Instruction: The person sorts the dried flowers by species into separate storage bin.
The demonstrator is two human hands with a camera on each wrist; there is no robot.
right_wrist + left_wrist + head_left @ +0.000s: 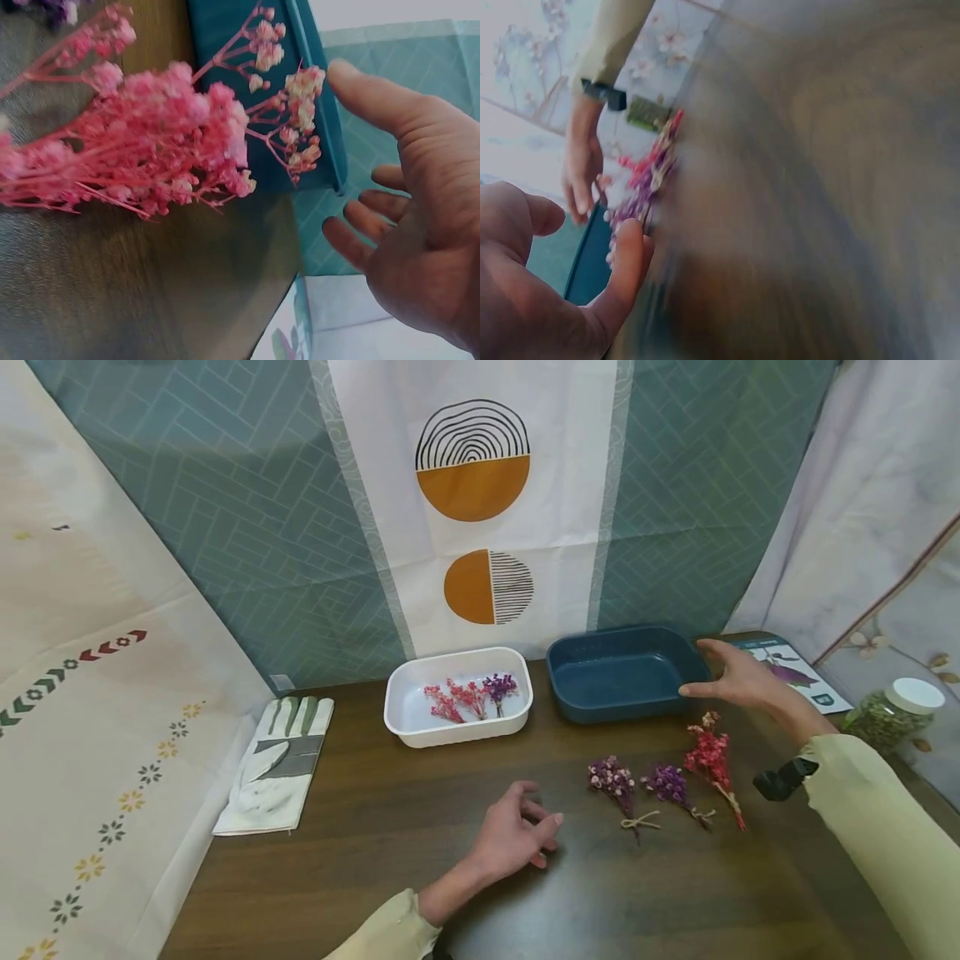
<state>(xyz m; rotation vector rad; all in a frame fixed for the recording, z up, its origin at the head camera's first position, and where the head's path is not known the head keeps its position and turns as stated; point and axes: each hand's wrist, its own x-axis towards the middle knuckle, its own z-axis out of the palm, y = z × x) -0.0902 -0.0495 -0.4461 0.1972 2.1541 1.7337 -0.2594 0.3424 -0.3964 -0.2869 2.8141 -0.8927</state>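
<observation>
My right hand is at the right end of a dark blue rectangular tray, thumb and fingers apart, thumb tip right at the rim. In the right wrist view, a pink dried flower bunch fills the foreground, overlapping the tray's side. My left hand is over the table's middle with loosely bent fingers, holding nothing. To its right lie a pale purple flower bunch tied with twine, a darker purple bunch and the same red-pink bunch.
Left of the blue tray stands a white tray holding pink and purple flower sprigs. White and grey gloves lie at the table's left. At the right are a printed card and a white-lidded jar with green contents. Cloth hangs behind.
</observation>
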